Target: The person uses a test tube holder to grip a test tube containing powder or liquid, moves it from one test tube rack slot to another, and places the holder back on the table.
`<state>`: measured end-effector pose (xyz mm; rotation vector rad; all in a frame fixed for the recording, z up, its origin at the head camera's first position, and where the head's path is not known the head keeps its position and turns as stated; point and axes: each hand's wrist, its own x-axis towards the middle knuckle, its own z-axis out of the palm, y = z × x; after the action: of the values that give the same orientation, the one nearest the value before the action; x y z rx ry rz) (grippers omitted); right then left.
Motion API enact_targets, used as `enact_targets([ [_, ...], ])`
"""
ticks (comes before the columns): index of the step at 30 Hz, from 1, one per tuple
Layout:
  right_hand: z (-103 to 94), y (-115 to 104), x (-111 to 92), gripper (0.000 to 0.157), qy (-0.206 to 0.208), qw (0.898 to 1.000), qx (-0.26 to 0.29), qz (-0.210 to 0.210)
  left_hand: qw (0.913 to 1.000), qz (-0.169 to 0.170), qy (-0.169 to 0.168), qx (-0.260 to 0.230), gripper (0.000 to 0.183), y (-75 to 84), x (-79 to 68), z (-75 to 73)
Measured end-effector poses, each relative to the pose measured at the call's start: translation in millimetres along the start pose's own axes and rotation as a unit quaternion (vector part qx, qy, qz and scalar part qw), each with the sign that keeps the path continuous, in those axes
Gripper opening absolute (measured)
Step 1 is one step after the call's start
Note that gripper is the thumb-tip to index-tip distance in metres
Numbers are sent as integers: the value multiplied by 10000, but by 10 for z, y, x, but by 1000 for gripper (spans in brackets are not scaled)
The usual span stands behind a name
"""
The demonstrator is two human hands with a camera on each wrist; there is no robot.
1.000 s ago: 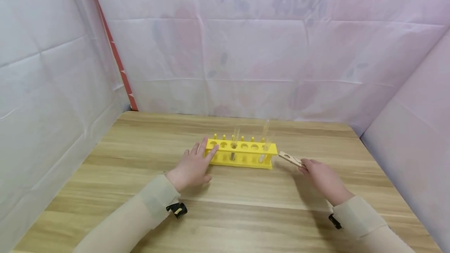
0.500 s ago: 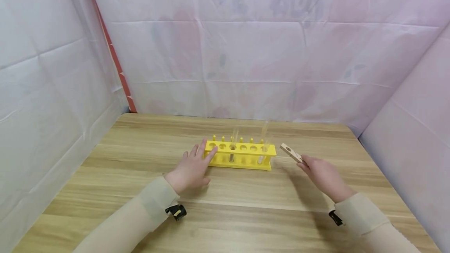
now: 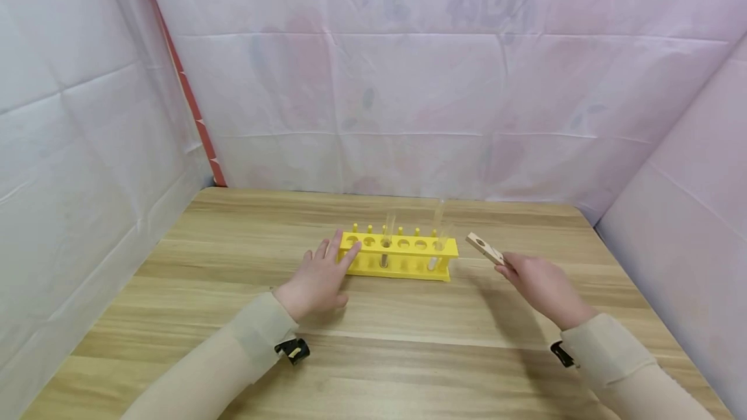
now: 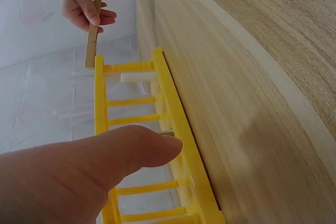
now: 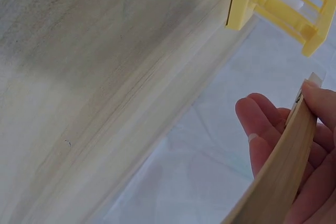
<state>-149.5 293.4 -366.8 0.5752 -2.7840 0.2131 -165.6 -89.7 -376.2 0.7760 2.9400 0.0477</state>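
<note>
A yellow test tube rack stands upright on the table. In its third hole from the left is a clear test tube with dark contents at the bottom. The rightmost hole holds a test tube with white contents, and another clear tube rises just behind it. My left hand rests with straight, spread fingers on the rack's left end; its thumb lies before the rack in the left wrist view. Right of the rack, my right hand holds a wooden test tube clamp, its tip apart from the tubes.
Under everything is a wood-grain table. Several short yellow pegs line the rack's back. A pale, creased sheet hangs behind the table, with similar sheets at both sides.
The clamp's tip has risen and moved slightly right, away from the rack's end, as my right hand tilted it. My left hand and the rack have stayed in place.
</note>
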Motion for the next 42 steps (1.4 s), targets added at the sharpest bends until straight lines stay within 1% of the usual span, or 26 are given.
enact_targets([
  [7,-28,-15,18,27,-19,10000,-44,-19,10000,-23,-86,-20,96,17,0,-35],
  [12,-53,-41,42,30,-54,10000,1,-1,10000,-31,-73,25,97,17,-4,-37],
  [23,-115,-92,71,26,-182,9998,56,24,9998,-73,-179,-53,99,2,8,-27],
  [30,-157,-116,97,27,-103,9999,-33,-92,9998,-67,-171,-59,100,5,2,-36],
  [35,-221,-159,104,28,-212,9998,-5,-32,9996,-104,-236,-90,100,1,3,-38],
  [42,-268,-198,113,28,-244,9997,14,-2,9995,-129,-294,-80,100,2,11,-32],
])
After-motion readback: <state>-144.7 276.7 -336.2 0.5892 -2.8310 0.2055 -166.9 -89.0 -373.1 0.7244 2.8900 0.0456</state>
